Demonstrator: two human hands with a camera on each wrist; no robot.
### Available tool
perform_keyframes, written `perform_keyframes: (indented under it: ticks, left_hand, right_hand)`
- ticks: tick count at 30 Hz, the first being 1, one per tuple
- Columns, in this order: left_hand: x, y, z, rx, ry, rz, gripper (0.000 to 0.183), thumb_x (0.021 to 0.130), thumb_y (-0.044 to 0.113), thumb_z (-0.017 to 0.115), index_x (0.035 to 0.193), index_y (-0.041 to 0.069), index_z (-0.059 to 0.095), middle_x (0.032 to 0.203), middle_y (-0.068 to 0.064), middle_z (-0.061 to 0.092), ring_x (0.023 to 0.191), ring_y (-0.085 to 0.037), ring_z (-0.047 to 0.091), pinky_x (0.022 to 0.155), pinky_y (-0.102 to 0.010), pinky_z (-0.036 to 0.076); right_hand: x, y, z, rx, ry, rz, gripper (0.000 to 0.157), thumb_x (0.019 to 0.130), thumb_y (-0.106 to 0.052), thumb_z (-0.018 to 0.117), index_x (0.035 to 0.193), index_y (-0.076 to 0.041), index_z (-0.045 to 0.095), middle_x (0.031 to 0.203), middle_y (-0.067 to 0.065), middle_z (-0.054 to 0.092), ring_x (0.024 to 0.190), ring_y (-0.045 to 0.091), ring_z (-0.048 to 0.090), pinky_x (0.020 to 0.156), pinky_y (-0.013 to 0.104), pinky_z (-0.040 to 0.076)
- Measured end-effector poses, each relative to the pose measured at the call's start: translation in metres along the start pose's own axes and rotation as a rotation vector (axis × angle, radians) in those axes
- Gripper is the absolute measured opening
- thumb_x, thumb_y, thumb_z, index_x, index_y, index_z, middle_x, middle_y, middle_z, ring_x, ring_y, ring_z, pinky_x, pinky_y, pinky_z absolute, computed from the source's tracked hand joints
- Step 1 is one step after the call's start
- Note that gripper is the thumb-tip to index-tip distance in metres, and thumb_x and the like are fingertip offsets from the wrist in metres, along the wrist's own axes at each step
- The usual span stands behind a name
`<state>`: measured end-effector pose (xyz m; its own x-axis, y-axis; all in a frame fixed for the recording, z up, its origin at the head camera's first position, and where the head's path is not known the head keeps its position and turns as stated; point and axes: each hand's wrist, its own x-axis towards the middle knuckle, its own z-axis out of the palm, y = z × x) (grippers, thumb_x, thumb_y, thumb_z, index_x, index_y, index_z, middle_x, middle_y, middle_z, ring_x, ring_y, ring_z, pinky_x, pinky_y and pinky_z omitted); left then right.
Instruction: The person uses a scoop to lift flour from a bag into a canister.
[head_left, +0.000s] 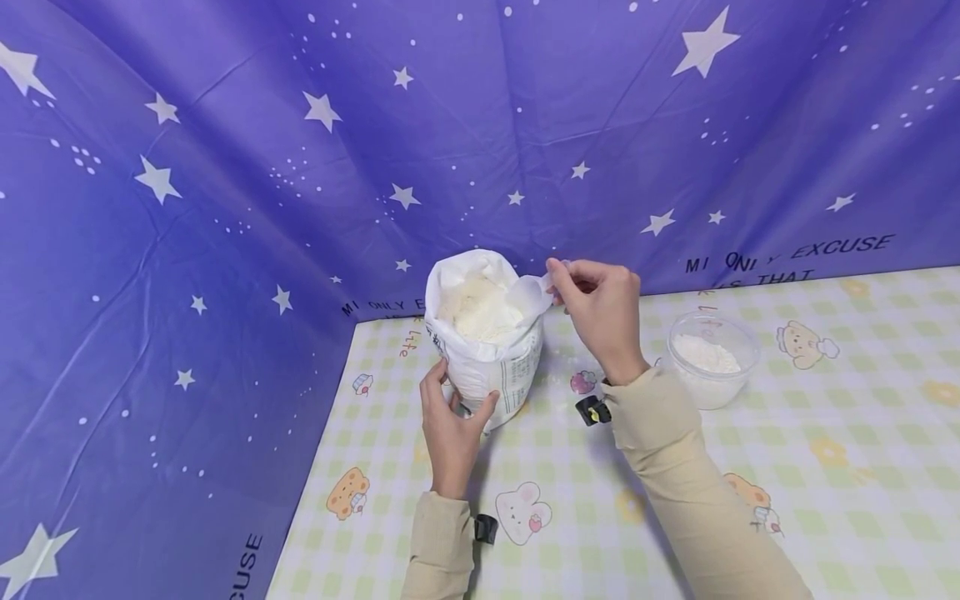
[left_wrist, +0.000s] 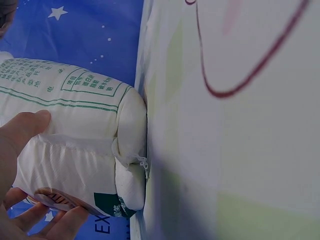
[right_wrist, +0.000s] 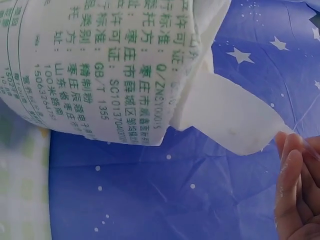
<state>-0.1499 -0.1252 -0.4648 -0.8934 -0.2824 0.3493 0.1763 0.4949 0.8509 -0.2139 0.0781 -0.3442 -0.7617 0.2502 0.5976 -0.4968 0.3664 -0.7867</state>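
Note:
A white cloth flour bag [head_left: 495, 375] with green print stands upright, its mouth spread wide over pale flour [head_left: 480, 312]. My left hand [head_left: 453, 429] holds the bag low on its near side, thumb on one face and fingers round the other, as the left wrist view [left_wrist: 30, 165] also shows. At the bag's right rim is a translucent white plastic scoop [right_wrist: 235, 117], its front end inside the mouth. The thumb and fingers of my right hand [head_left: 603, 312] pinch the scoop's handle, just outside the rim.
A round clear plastic tub [head_left: 712, 362] partly filled with white powder stands right of my right wrist. The green checked tablecloth [head_left: 570, 483] bears cartoon prints. A purple star-patterned curtain [head_left: 465, 150] hangs close behind the bag and along the left.

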Motion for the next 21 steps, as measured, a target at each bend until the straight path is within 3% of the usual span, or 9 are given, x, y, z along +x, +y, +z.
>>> perform_keyframes:
  ticks: [7, 15, 21]
  left_hand:
    - [0.0, 0.0, 0.0, -0.007, 0.0, 0.003, 0.082, 0.074, 0.018, 0.088, 0.142, 0.011, 0.042, 0.142, -0.006, 0.044, 0.135, -0.022, 0.045, 0.107, -0.029, 0.05]
    - [0.0, -0.001, 0.001, -0.001, 0.001, 0.002, 0.082, 0.074, 0.019, 0.088, 0.142, 0.012, 0.042, 0.142, -0.005, 0.044, 0.135, -0.022, 0.045, 0.107, -0.029, 0.05]
    - [0.0, -0.001, 0.001, 0.01, 0.006, 0.004, 0.082, 0.074, 0.02, 0.088, 0.142, 0.011, 0.042, 0.141, -0.006, 0.045, 0.135, -0.022, 0.045, 0.107, -0.03, 0.051]
  right_hand:
    - [-0.002, -0.001, 0.005, -0.081, -0.054, -0.032, 0.031, 0.094, -0.028, 0.069, 0.071, -0.008, 0.076, 0.059, 0.003, 0.067, 0.048, 0.009, 0.057, 0.042, 0.014, 0.041]
    - [-0.005, 0.004, 0.011, -0.055, -0.133, 0.004, 0.033, 0.095, -0.027, 0.068, 0.072, -0.005, 0.075, 0.06, 0.007, 0.067, 0.046, 0.007, 0.057, 0.042, 0.014, 0.046]
    - [-0.005, 0.009, 0.015, -0.049, -0.15, 0.006, 0.033, 0.095, -0.027, 0.068, 0.071, -0.005, 0.075, 0.059, 0.007, 0.067, 0.049, 0.023, 0.061, 0.043, 0.015, 0.046]
